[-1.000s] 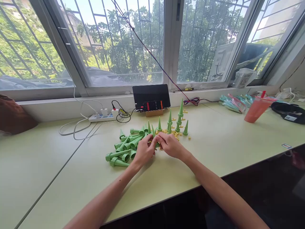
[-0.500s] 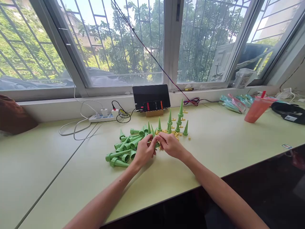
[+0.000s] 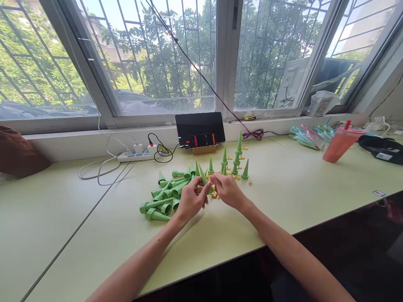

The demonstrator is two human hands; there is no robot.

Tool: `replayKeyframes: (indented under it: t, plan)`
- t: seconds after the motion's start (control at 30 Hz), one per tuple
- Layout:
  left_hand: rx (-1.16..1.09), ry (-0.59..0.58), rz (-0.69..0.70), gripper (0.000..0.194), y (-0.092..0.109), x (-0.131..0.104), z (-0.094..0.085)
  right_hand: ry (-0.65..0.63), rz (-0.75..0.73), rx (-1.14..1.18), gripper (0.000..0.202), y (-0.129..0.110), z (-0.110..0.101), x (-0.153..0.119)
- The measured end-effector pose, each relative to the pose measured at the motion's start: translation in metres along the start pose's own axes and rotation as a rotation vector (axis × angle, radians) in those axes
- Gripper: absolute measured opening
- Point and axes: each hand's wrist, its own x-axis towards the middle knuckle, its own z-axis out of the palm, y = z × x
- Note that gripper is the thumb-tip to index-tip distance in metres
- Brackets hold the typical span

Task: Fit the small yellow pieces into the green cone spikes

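Observation:
My left hand [image 3: 192, 199] is closed round a green cone [image 3: 203, 174], whose tip points up and a little left. Close on its right, my right hand [image 3: 225, 189] has its fingers pinched together near the cone; whatever is between them is too small to name. To the left lies a pile of green cones [image 3: 171, 191]. Small yellow pieces [image 3: 214, 194] are scattered around and partly behind my hands. Behind my right hand, green cones stand in stacks [image 3: 236, 161] with yellow pieces sticking out at the side. A single cone [image 3: 245, 170] stands upright beside them.
A tablet [image 3: 200, 126] and a phone [image 3: 203, 140] lean at the back, on a small brown stand. A power strip [image 3: 135, 156] with cables lies at the back left. A red cup [image 3: 340, 144], plastic bags [image 3: 307, 137] and a black cap [image 3: 380, 147] are at the right.
The held cone leans more to the left and shows more of its body. My right hand has moved slightly right, opening a small gap between my hands.

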Motion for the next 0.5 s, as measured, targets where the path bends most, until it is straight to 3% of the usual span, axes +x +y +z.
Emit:
replayKeyframes:
  t: [0.5]
  plan:
    - [0.136,0.060,0.078,0.022,0.0023,-0.0032,0.0003,0.032,0.029,0.018,0.033,-0.0004,0.0006,0.0001]
